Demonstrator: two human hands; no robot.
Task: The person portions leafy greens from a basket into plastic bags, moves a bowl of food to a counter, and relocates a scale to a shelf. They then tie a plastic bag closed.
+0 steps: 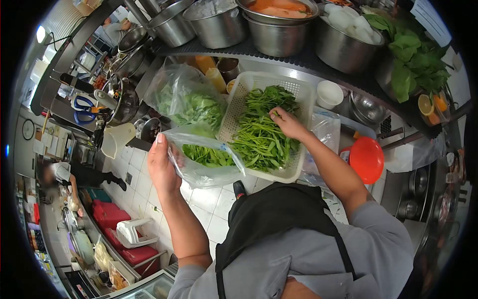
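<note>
My left hand is closed on the rim of a clear plastic bag, with the thumb pointing up. The bag's mouth is spread, and cut green stems lie inside it. Beside the bag, a white perforated basket is heaped with leafy greens, long thin stems and narrow leaves. My right hand is in the upper right part of this heap, fingers curled into the greens and partly hidden by them. A second clear bag of broader green leaves stands behind the first one.
Steel pots line a shelf above the basket. To the right are a white bowl, a red-orange bowl and plastic bags. Blue-handled scissors hang at left. A co-worker stands at a far-left counter.
</note>
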